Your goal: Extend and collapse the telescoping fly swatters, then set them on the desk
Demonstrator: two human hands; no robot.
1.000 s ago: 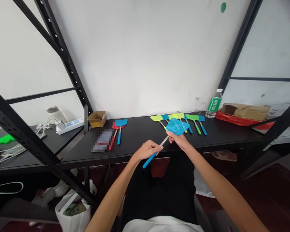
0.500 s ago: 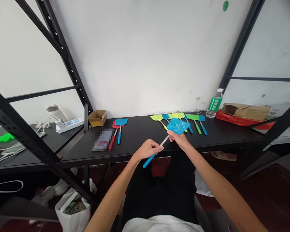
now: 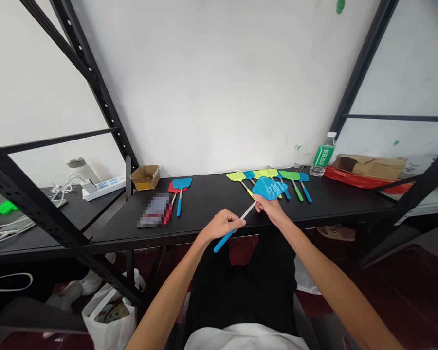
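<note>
The person's left hand holds a blue swatter where handle meets shaft; the right hand grips it at the head's base. Behind, more swatters lie on the desk, left of a bottle. Farther left, a red swatter overlaps a blue one near a box.

Around one held blue swatter: one red swatter and a second blue swatter at ten o'clock; at least six overlapping swatters at one; one bottle at two; one small box at ten, one larger box at two.
</note>
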